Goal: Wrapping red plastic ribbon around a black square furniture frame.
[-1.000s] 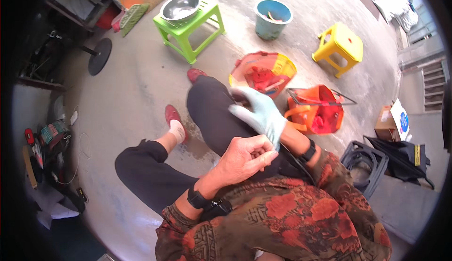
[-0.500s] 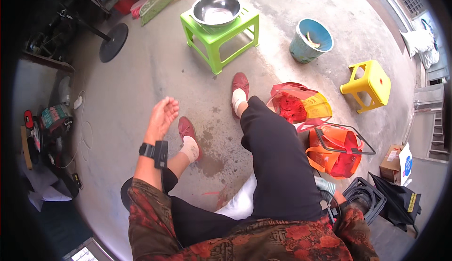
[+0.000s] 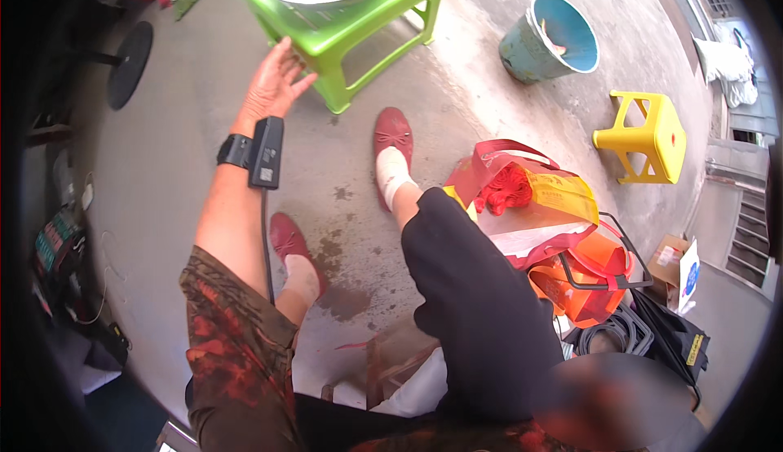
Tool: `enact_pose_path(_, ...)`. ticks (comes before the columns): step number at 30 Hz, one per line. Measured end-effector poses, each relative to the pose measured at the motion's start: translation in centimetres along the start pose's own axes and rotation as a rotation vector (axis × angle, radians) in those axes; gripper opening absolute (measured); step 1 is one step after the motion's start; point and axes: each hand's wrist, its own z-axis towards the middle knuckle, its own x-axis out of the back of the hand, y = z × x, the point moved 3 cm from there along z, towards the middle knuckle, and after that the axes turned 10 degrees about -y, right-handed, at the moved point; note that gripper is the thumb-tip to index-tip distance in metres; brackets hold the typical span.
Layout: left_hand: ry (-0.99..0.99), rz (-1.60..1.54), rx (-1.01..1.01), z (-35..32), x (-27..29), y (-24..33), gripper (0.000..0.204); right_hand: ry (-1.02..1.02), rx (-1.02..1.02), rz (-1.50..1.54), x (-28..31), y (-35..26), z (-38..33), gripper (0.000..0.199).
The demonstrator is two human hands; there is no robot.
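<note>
The left arm stretches from the lower left of the frame toward the upper left, bare below a patterned sleeve, a black band on the wrist. The left hand [image 3: 273, 85] is spread, fingers apart, its grip holding nothing. The right hand stays out of sight.

Left hand [image 3: 273, 85] bare, with a black band around the wrist [image 3: 235, 151] and a flat black oblong device [image 3: 266, 152] fastened beside it, a thin dark cable [image 3: 265, 244] trailing down from that along the forearm. Upper arm covered by a short sleeve [image 3: 241, 354] of dark fabric printed with red and orange blotches, the same print showing along the lower edge. Legs in black trousers [image 3: 481, 313], feet in pale socks [image 3: 393, 168] and dark red slip-on shoes [image 3: 392, 132], the other shoe [image 3: 287, 238] of the same colour.
</note>
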Motion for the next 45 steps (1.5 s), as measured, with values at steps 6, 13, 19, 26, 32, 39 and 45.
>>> enact_pose_path(6,-0.158,0.024,0.036,3.8,-0.9,-1.7,0.042,0.103,-0.088,0.006,-1.7,-1.3,1.5,0.04)
enact_pose_path(13,-0.153,0.091,0.065,3.3,-4.3,-3.8,0.043,0.127,-0.088,-0.061,-0.2,-0.9,2.4,0.039)
enact_pose_path(19,-0.206,0.163,0.089,4.1,-7.1,-5.0,0.05,0.124,-0.02,-0.193,2.0,2.5,4.1,0.038)
enact_pose_path(26,-0.245,0.195,0.108,6.1,-10.2,-6.3,0.052,0.19,-0.043,-0.415,2.8,4.3,4.9,0.036)
enact_pose_path(32,-0.215,0.144,0.092,4.9,-13.2,-8.9,0.053,0.156,0.059,-0.345,3.0,3.9,7.5,0.036)
enact_pose_path(39,-0.262,0.068,0.176,2.2,-17.7,-14.6,0.041,0.598,0.341,-0.184,3.9,0.7,1.1,0.022)
enact_pose_path(45,-0.273,0.145,0.234,-0.9,-17.5,-15.0,0.046,0.754,0.442,-0.008,4.3,-2.2,-5.6,0.022)
